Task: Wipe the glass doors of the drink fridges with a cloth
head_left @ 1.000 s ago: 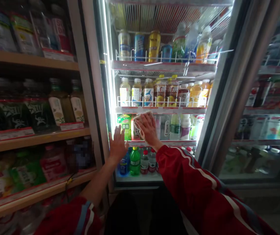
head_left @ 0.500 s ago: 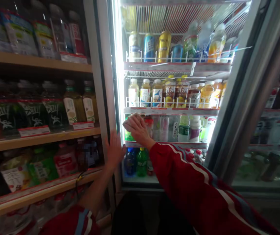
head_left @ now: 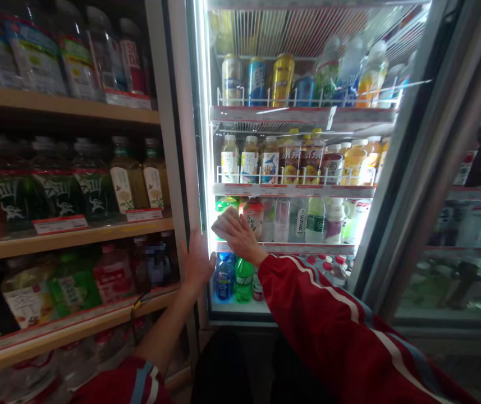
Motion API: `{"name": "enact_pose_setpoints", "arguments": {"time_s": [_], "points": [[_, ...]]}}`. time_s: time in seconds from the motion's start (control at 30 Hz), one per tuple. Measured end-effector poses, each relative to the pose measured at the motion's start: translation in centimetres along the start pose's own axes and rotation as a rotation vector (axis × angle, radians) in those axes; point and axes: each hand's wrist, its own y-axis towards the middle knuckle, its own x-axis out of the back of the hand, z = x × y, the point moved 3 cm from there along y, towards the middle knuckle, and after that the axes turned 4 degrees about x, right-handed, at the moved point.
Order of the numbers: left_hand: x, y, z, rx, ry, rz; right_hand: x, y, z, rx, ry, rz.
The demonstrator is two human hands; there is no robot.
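My right hand (head_left: 242, 238) presses a pale, crumpled cloth (head_left: 224, 217) against the fridge's glass door (head_left: 282, 221), level with the third shelf and close to the door's left edge. Its fingers lie together over the cloth, covering much of it. Lower and to the left, my left hand (head_left: 198, 261) rests on the pale upright frame (head_left: 183, 168) beside the glass, fingers stretched out and nothing held. Behind the glass near my right hand are a red-labelled bottle (head_left: 253, 216), a green bottle (head_left: 243, 280) and a blue bottle (head_left: 224, 278).
Wooden shelves (head_left: 72, 238) with rows of drink bottles stand on the left. A thin dark cord (head_left: 133, 314) hangs at a lower shelf edge. To the right runs a thick metallic door frame (head_left: 438, 168), with another glass-fronted cooler section (head_left: 471, 230) beyond it.
My right hand and the cloth have shifted slightly downward on the glass, showing more of the red-labelled and green bottles behind. My left hand stays at the frame.
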Motion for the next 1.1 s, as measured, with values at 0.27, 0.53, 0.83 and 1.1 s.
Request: {"name": "enact_pose_setpoints", "arguments": {"time_s": [0.27, 0.53, 0.83, 1.1], "points": [[-1.2, -0.3, -3.6, -0.082, -0.043, 0.012, 2.7, -3.8, -3.5, -0.23, -0.074, -0.051], [-2.0, 0.4, -7.9, -0.211, -0.034, 0.053, 4.2, -7.2, -5.3, -0.31, -0.102, -0.064], [-2.9, 0.8, -12.9, -0.308, -0.099, 0.069, 5.1, -11.7, -6.7, -0.395, -0.133, -0.078], [-4.0, 0.3, -15.4, -0.379, -0.097, 0.095, 6.7, -13.7, -9.2, -0.488, -0.21, -0.128]]}}
